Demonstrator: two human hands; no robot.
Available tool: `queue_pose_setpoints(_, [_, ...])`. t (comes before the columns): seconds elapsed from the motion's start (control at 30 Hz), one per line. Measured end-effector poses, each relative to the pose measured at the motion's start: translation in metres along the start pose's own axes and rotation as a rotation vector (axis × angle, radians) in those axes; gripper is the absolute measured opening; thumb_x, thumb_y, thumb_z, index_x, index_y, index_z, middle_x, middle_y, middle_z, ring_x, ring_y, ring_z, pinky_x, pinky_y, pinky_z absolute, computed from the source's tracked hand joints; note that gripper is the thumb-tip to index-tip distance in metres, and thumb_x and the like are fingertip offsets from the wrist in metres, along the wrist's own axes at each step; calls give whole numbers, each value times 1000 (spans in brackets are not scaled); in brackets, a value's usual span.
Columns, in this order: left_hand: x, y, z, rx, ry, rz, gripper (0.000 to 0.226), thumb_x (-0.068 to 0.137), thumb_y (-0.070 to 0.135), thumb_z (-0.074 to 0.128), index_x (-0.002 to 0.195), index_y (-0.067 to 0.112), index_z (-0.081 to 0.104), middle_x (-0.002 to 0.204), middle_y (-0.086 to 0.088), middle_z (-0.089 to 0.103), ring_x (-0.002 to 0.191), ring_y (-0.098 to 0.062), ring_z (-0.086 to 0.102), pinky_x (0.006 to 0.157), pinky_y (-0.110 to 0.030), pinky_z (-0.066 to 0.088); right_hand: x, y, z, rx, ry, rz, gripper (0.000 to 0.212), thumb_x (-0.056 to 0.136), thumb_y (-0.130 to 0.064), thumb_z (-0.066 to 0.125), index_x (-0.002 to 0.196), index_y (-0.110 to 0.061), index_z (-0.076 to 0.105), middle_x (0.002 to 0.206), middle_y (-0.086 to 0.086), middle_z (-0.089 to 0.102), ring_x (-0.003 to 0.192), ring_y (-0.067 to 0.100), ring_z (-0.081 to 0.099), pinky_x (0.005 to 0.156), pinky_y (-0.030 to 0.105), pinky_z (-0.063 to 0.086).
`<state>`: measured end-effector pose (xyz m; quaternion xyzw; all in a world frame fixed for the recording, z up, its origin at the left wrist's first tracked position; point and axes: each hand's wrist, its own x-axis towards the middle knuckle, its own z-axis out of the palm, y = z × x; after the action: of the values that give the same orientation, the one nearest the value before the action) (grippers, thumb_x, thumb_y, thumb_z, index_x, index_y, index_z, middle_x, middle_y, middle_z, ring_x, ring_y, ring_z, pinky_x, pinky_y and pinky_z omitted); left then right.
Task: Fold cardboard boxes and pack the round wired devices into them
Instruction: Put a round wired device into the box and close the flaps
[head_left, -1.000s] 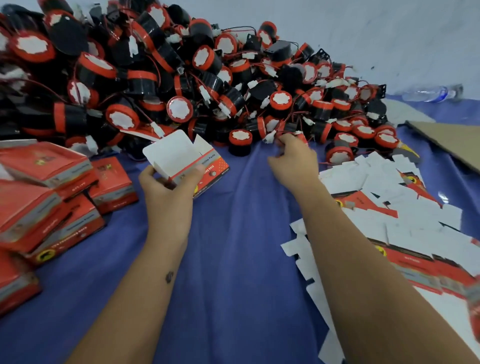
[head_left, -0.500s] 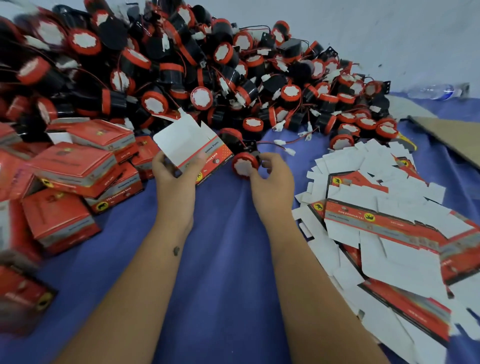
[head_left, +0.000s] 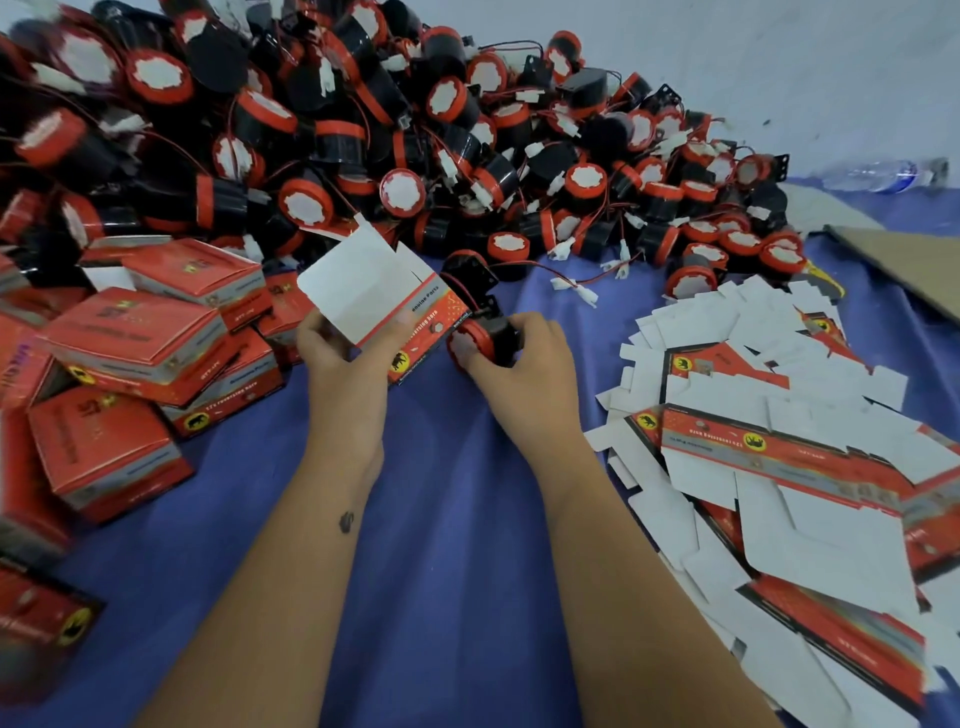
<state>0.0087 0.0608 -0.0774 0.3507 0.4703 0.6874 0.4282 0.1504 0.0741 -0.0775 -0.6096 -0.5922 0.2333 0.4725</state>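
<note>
Across the blue cloth-covered table (head_left: 441, 545), from nine to one o'clock, sprawls a heap of round black-and-red wired devices (head_left: 363, 130). Closed red cardboard boxes (head_left: 135, 338) pile up at nine o'clock; flat red-and-white unfolded box blanks (head_left: 779, 467) fan out at three to four o'clock. At centre, the left hand (head_left: 343, 358) curls its fingers around an erected red carton with its white flap raised (head_left: 384, 301). Just beside it at three o'clock, the right hand (head_left: 524, 358) grips one round device (head_left: 483, 338), its red face toward the carton. Packing looks to be the step in hand; the next move probably calls for sliding it inside. Its trailing red wire with a white plug (head_left: 582, 291) could snag.
</note>
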Motion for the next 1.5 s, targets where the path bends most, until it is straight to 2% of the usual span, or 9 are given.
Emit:
queue_pose_setpoints(0.23, [-8,-1,1,343,-44,228,78,72,20,88,130,35,38,120,29,53,102,22,52,77,-3,44,-3,-17,-11,739,310,290,26,82,-29,76,94,-25,53,91,-6,65,81,10,65,75,24,53])
queue_pose_setpoints(0.4, [-11,-2,5,494,-112,232,74,70,23,90,128,26,44,105,26,56,91,24,52,66,-1,42,-15,-30,-7,843,308,243,26,85,-19,74,100,-22,52,92,4,66,77,17,64,79,33,58])
queue_pose_setpoints(0.53, [-11,0,3,488,-139,204,72,68,23,90,121,36,43,108,23,59,95,17,57,67,-3,46,-28,-40,7,705,213,121,36,77,-31,72,107,-18,57,110,9,64,93,18,65,89,41,55])
queue_pose_setpoints(0.67, [-10,1,3,500,-152,201,58,78,20,83,111,42,40,100,22,58,82,24,55,62,0,42,-36,-40,19,446,78,-36,60,76,-43,74,128,-29,46,117,-8,63,103,5,63,88,30,54])
queue_pose_setpoints(0.77, [-9,1,2,484,-158,197,58,79,18,82,114,39,41,99,23,59,83,24,56,63,0,43,-36,-35,20,286,92,-45,52,77,-59,65,121,-37,47,109,-22,60,96,-5,59,79,20,51])
queue_pose_setpoints(0.97, [-9,1,1,488,-217,207,61,76,23,85,119,39,44,107,22,62,92,14,61,72,-9,50,-28,-25,19,-6,169,-96,31,93,-49,57,102,-21,69,104,-11,37,95,6,49,74,25,44])
queue_pose_setpoints(1.2, [-9,3,1,487,-253,202,60,78,19,82,118,42,43,109,22,60,93,13,60,72,-9,51,-30,-33,16,-109,303,-301,27,88,-30,64,114,-23,67,114,-4,51,100,13,46,82,32,43])
queue_pose_setpoints(1.3, [-8,3,0,483,-262,194,51,85,14,75,116,40,44,102,18,61,82,16,59,65,-5,46,-33,-35,18,-335,270,-470,35,94,-34,47,120,-22,67,118,-5,63,101,18,50,85,29,31])
queue_pose_setpoints(1.5, [-9,5,-1,493,-310,187,44,92,8,65,106,44,43,93,21,61,79,20,56,66,-2,44,-32,-33,24,-608,24,-359,60,96,-49,11,116,-32,65,117,-15,60,106,13,36,84,31,17])
